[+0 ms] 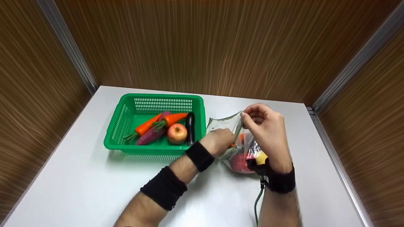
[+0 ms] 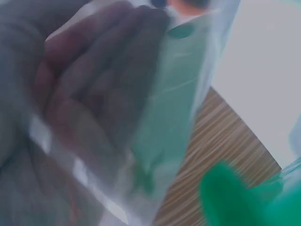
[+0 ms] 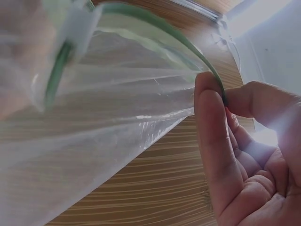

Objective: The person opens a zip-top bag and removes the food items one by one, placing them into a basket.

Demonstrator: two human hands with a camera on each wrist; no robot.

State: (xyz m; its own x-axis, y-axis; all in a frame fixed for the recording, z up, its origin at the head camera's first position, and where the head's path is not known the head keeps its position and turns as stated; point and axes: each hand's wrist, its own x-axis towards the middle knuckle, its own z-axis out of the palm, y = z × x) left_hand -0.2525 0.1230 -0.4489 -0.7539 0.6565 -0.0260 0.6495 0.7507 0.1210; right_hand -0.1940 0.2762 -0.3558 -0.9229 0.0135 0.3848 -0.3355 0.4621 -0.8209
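Observation:
A clear plastic bag [image 1: 239, 123] with a green-edged mouth stands on the table, its mouth spread wide. Pinched between my right hand's [image 1: 266, 132] thumb and fingertips is the bag's rim, and the right wrist view shows the green edge [image 3: 155, 19] running into that pinch. My left hand [image 1: 221, 140] reaches into the mouth, its fingers [image 2: 108, 61] bent and seen through the plastic. Close by those fingers lies an orange piece [image 2: 188, 7]; I cannot tell if the hand holds it. Lower in the bag sit a pinkish-red round item [image 1: 240, 162] and a yellow one [image 1: 261, 157].
A green plastic basket [image 1: 154, 150] stands left of the bag, holding two carrots [image 1: 172, 119], purple sweet potatoes [image 1: 151, 136], an apple [image 1: 177, 133] and a dark eggplant [image 1: 190, 127]. Wood-grain panels [image 1: 195, 47] enclose the white table [image 1: 126, 189]. A green cable [image 1: 258, 201] trails from the right wrist.

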